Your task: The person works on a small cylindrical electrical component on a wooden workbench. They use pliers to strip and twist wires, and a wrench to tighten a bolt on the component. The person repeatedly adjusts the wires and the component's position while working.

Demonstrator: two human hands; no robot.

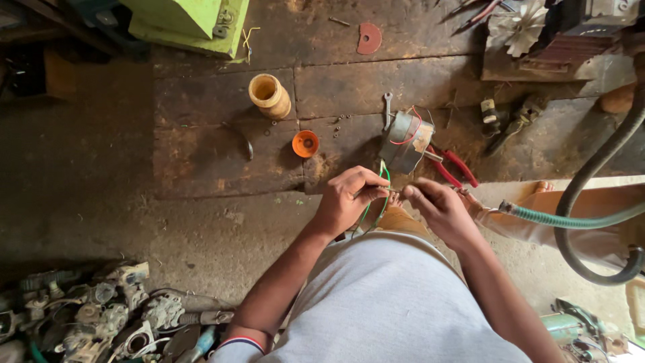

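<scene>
Presently both hands, left hand (349, 198) and right hand (440, 210), pinch a green wire (381, 195) just below the grey motor (405, 141).

Single head-worn view looked steeply down from above the person's chest, close upon the left hand (349, 198) and right hand (440, 212). Beyond the hands lay the workshop floor (201, 161); no second view was supplied.
</scene>
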